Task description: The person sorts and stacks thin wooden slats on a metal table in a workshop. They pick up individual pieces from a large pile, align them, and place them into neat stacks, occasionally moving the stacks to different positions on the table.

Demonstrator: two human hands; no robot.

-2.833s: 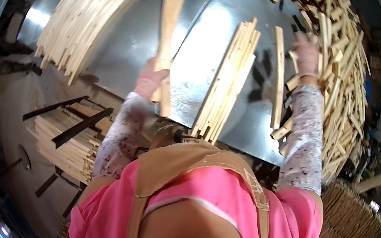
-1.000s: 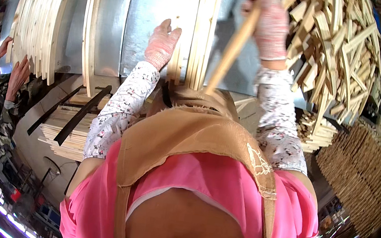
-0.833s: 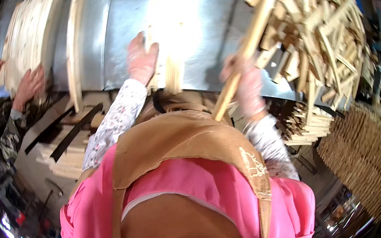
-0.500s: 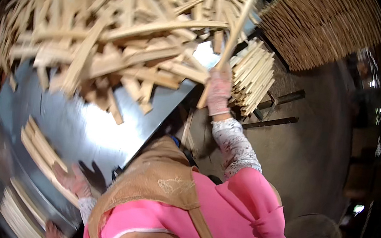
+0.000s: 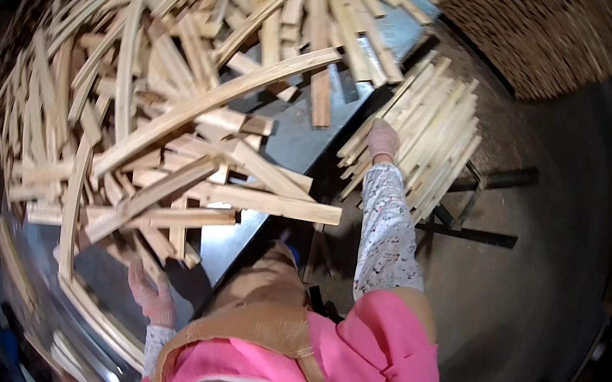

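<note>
My left hand [image 5: 150,294], in a pinkish glove, is open with fingers apart beside the front of a heap of wooden strips [image 5: 204,191] on a metal table [image 5: 231,247]. Nothing shows in its grasp. To the right, my gloved right hand [image 5: 383,140] reaches to the left side of a neat stack of pale wooden strips [image 5: 439,135] beyond the table edge. Its fingers are closed around a wooden strip there, though the fingertips are partly hidden. One long, slightly bowed strip [image 5: 216,104] lies slantwise across the heap.
The stack rests on a dark metal stand [image 5: 476,234] with bars jutting right. A large bundle of thin brown sticks [image 5: 538,40] stands at the far right. Further strips [image 5: 75,358] lie at the lower left. Bare floor [image 5: 492,311] spreads to the right.
My right hand has brought the long strip it held upright over to the stack on the right. My left hand moved forward, nearer the heap. The view has also shifted.
</note>
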